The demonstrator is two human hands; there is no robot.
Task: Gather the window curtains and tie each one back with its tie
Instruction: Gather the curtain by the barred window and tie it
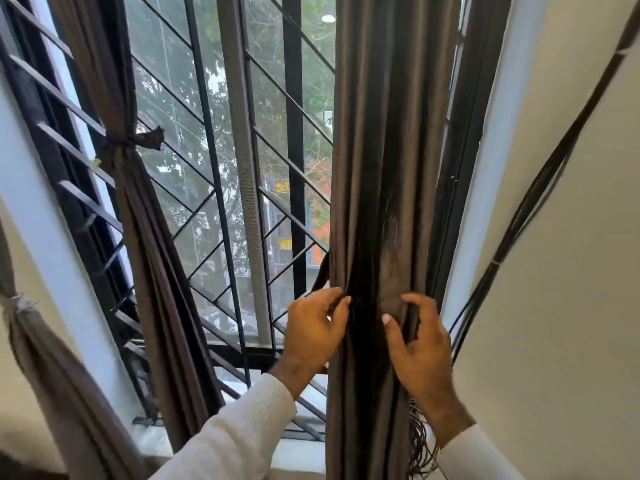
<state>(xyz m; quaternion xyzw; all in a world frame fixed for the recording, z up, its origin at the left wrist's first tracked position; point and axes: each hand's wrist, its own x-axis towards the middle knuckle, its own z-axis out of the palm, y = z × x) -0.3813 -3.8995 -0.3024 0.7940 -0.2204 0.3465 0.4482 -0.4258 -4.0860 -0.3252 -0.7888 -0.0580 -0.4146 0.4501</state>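
Sleeves: two cream ribbed-knit sleeves (242, 431) enter from the bottom edge, one to each hand.
Left hand: the left hand (313, 329) is at the left edge of the gathered curtain, fingers curled and pinching a narrow dark strip of cloth (322, 275) that rises along that edge; this is probably the tie, though the shade makes it hard to be sure.
Right hand: the right hand (417, 344) is on the right side of the same bundle, thumb laid across the front folds and fingers curled round a dark fold or strip at the edge.
Curtain in hand: the dark brown, slightly glossy fabric curtain (388, 150) hangs between the two hands as one upright column of deep lengthwise pleats, running from the top of the view to the bottom, not yet bound.
Loose threads: thin dark strands (420, 448) dangle from the bundle's right edge below the right wrist.
Tied curtain: a second brown curtain (145, 216) well to the left is cinched at mid-height by a knotted dark tie (133, 142) whose end sticks out to the right.
Far-left curtain: a third brown drape (52, 358) at the left edge is bound with a pale grey band (17, 303).
Window: a black metal grille of slanted bars (207, 161) over glass, with green trees and bright signs outside.
Wall: a cream wall (571, 306) on the right, with black cables (519, 223) running slantwise across it.
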